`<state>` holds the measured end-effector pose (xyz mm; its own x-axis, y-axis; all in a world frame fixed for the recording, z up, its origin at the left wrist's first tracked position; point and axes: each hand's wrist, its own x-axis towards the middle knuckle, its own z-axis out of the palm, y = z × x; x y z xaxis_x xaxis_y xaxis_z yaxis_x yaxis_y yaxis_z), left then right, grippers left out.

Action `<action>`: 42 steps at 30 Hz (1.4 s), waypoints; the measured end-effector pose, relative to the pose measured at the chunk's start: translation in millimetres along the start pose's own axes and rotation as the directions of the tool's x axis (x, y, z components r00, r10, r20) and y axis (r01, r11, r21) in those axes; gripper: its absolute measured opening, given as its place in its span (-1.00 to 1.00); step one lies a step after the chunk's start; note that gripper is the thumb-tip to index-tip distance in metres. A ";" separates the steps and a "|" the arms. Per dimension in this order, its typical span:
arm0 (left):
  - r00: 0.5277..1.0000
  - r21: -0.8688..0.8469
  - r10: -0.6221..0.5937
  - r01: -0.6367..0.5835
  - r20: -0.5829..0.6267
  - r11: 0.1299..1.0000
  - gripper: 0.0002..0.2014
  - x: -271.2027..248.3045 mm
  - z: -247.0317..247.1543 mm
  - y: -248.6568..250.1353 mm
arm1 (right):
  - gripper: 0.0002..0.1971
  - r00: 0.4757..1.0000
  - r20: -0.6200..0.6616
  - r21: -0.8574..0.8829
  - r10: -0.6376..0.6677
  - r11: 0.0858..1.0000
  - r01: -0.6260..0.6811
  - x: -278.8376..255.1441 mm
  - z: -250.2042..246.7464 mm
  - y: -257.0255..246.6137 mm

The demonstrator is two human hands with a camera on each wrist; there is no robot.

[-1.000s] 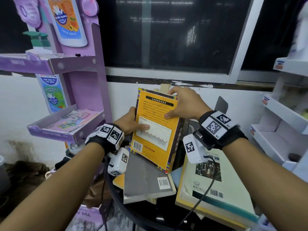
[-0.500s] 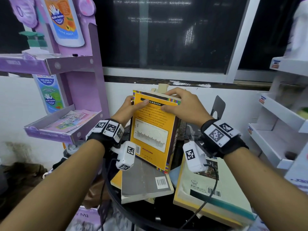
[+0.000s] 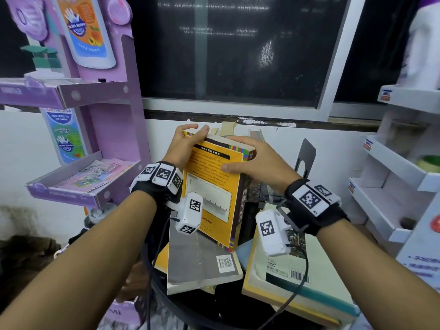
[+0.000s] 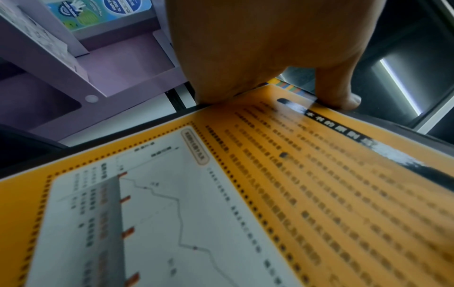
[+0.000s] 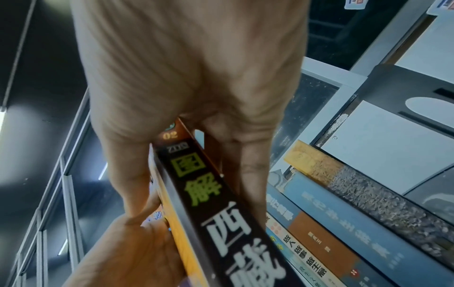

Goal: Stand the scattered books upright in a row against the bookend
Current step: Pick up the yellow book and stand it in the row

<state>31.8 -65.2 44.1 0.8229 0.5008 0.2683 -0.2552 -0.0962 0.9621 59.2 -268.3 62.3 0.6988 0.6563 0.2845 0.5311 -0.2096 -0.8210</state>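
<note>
Both hands gripped the yellow book [image 3: 212, 186], held near upright over the pile. Left hand [image 3: 183, 146] curled over its top left corner; right hand [image 3: 257, 163] clamped the spine end, thumb on the cover, fingers [image 5: 248, 174] behind. Bookend [image 3: 306, 156] sat just right of the standing books [image 5: 343, 213], mostly hidden by the right wrist. Grey book [image 3: 200, 258] and green-white book [image 3: 297, 277] lay flat, partly covered. Cover text was blurred.

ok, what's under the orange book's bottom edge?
The orange book stands on a grey book lying flat, itself atop a yellow one. The left wrist camera hides part of the edge.
</note>
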 end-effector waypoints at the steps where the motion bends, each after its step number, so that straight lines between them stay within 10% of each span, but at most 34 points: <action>1: 1.000 -0.002 -0.001 0.001 0.005 1.000 -0.56 -0.4 1.1 1.6 | -0.32 1.000 0.007 -0.023 -0.007 1.000 0.007 0.0 0.2 -2.0; 24: 0.985 -0.096 0.043 -0.028 0.167 0.995 -0.53 12.4 60.6 25.9 | -0.54 0.962 -0.271 -0.248 -0.021 0.968 -0.048 -25.4 -71.2 -42.7; 42: 0.967 0.340 0.068 -0.152 0.246 0.928 -0.50 62.8 145.9 -21.0 | -0.52 0.889 -0.450 -0.333 0.081 0.909 -0.252 -5.3 -139.7 -5.0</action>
<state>162.9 -157.2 47.9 0.9032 0.2662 0.3367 -0.1888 -0.4579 0.8687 119.7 -372.0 134.1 0.8803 0.2406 0.4090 0.4664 -0.5972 -0.6526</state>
